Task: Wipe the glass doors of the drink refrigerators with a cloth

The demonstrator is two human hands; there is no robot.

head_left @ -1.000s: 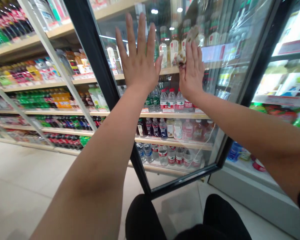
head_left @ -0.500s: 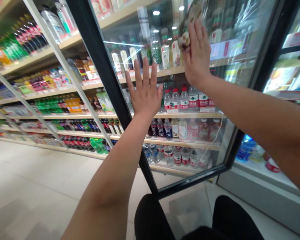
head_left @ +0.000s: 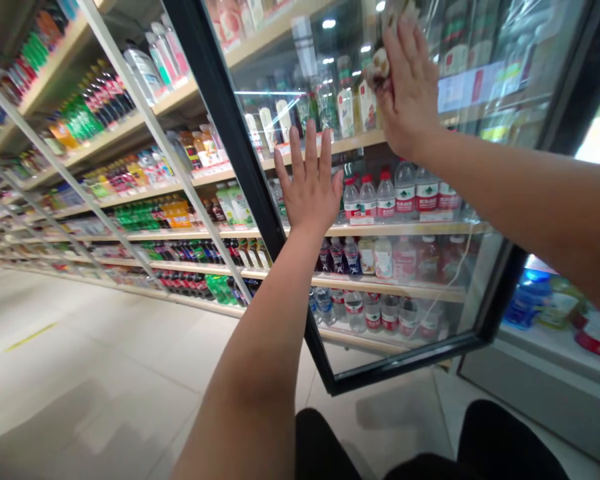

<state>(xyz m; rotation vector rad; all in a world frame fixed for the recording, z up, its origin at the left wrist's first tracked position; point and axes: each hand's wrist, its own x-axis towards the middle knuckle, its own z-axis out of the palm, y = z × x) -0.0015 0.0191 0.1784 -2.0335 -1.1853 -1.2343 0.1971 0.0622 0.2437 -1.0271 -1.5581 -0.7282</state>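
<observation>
At the bottom edge, the person's dark-clad knees (head_left: pixel 313 433) sit near the lower corner of the glass door (head_left: pixel 410 360). Caution: if the door swings toward the person, its frame could strike a knee.

Forward of the knees, the left hand (head_left: pixel 311 187) is spread flat at the pane, grasping nothing. A bare palm could leave prints or skid on the glass.

Higher and to the right, the right hand (head_left: pixel 410 93) holds a bunched cloth (head_left: pixel 379 65) against the pane, fingers extended over it. The cloth protrudes beyond the fingers; uneven pressure could let it slip free and drop.

Beyond the pane, red-capped bottles (head_left: pixel 367 200) stand on a shelf. Excess push, if the door is unlatched, could swing its free edge toward them; the clearance cannot be judged.
</observation>
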